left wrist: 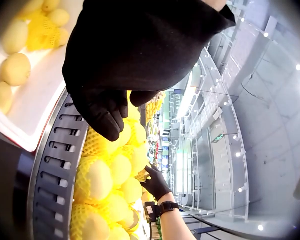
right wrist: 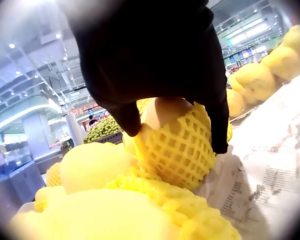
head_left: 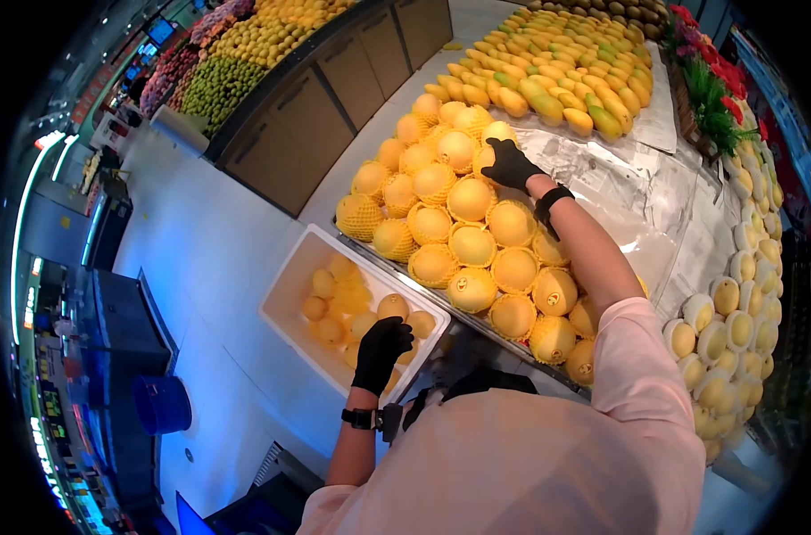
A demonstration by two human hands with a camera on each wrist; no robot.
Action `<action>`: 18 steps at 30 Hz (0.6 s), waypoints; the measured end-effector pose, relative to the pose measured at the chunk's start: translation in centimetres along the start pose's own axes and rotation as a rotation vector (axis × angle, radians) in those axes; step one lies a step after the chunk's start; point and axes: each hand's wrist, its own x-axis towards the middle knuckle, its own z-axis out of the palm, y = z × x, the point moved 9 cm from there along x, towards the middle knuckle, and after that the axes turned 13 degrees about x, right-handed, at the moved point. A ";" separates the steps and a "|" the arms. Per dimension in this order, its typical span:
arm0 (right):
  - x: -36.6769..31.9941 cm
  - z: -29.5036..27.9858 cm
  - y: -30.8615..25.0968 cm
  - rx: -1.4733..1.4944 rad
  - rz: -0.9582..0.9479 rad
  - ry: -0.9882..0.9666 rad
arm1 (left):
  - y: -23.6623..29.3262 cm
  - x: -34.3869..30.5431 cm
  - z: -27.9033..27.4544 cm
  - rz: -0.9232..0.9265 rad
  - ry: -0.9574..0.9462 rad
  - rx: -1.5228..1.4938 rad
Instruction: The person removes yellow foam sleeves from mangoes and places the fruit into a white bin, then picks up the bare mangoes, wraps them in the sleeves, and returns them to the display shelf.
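My right hand (head_left: 511,167), in a black glove, grips a yellow melon (right wrist: 182,150) in a yellow foam net at the far end of the melon pile. Thumb and fingers reach down either side of it in the right wrist view. Rows of netted melons (head_left: 472,244) cover the near part of the display stand. Over the white foam box (head_left: 281,299) is my gloved left hand (head_left: 381,352), its fingers loosely curled and nothing in them. Loose melons (head_left: 328,331) and yellow nets lie inside that box. Left wrist view: the hand (left wrist: 135,55) hides part of the pile.
Mangoes (head_left: 566,76) fill the stand's far end, beyond sheets of paper (head_left: 682,227). Pale round fruit (head_left: 738,328) in white sleeves lines the right side, with red flowers (head_left: 711,53) behind. A slotted dark edge (left wrist: 52,175) borders the stand. Brown cabinets (head_left: 316,111) stand across the aisle.
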 end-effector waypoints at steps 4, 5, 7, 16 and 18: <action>-0.6 -0.4 -0.9 -0.093 0.002 0.071 | -0.3 0.1 0.3 -0.022 0.000 0.002; -0.7 -0.2 -1.1 -0.117 0.000 0.080 | -0.2 0.0 0.4 -0.029 0.003 0.004; -0.5 -0.7 -0.6 0.082 -0.033 0.041 | -0.1 0.1 0.2 -0.027 0.010 0.019; -2.0 -7.1 3.3 0.535 0.222 -0.102 | -0.4 0.3 -1.8 -0.009 0.036 0.012; -3.0 -6.1 2.5 0.440 0.240 -0.155 | -0.4 0.5 -1.9 0.012 0.040 0.030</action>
